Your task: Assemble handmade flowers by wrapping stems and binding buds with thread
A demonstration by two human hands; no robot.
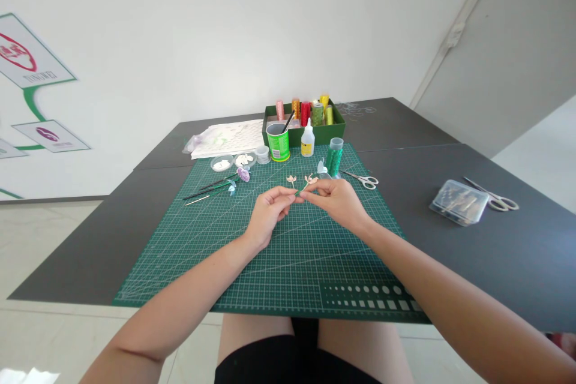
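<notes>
Over the green cutting mat [270,270], my left hand [271,213] and my right hand [337,201] meet fingertip to fingertip. Both are closed in a pinch on the thin stem of a small artificial flower sprig [291,180]. Its cream petals stand up above my fingers, one cluster on the left and another by my right index finger. A bit of green shows on the stem between the fingertips; whether it is thread or tape I cannot tell. Just beyond my right hand stands a spool of green thread [334,158], with a pale blue petal piece [321,168] beside it.
A purple flower [243,174] and a blue one [232,187] lie left with dark sticks. Behind are dishes of white pieces [222,163], a green can [278,144], a glue bottle [308,141] and a thread box [330,132]. Scissors [366,180] and a clear case [459,202] lie right.
</notes>
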